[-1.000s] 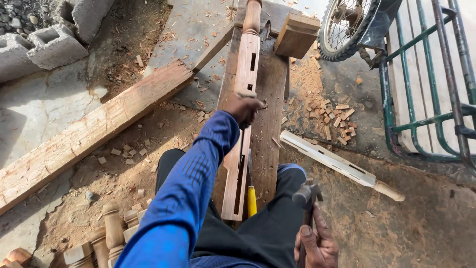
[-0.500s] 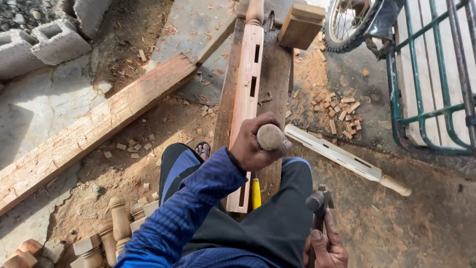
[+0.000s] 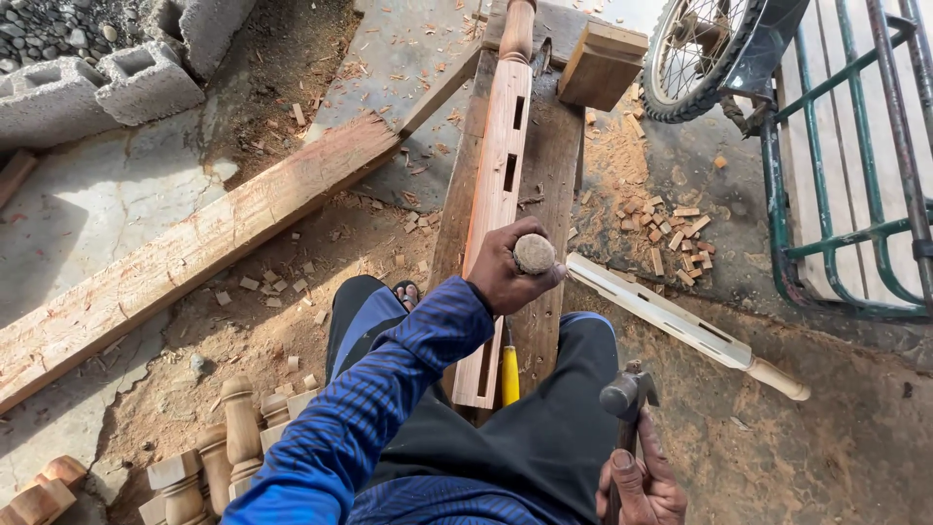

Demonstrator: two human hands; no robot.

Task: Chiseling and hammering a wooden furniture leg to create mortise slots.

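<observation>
My left hand [image 3: 498, 277] grips a chisel by its round wooden handle [image 3: 534, 253], held upright over a long turned wooden post [image 3: 498, 185] with rectangular mortises. The post lies lengthwise on a dark plank [image 3: 554, 165] that I straddle. My right hand [image 3: 643, 484] holds a hammer, its metal head [image 3: 627, 392] low beside my right knee. The chisel's blade is hidden under my hand. A yellow-handled tool [image 3: 509, 374] lies on the plank between my legs.
A second pale mortised post [image 3: 680, 326] lies on the ground to the right. A heavy beam [image 3: 194, 253] runs diagonally at left, with turned spindles [image 3: 228, 452] near my left leg. Concrete blocks [image 3: 92, 83], a wheel [image 3: 695, 49], a green metal frame [image 3: 836, 233] and wood chips surround.
My left hand left the post's surface and now holds the chisel upright over it, its round handle end showing. The hammer hand has stayed low at my right.
</observation>
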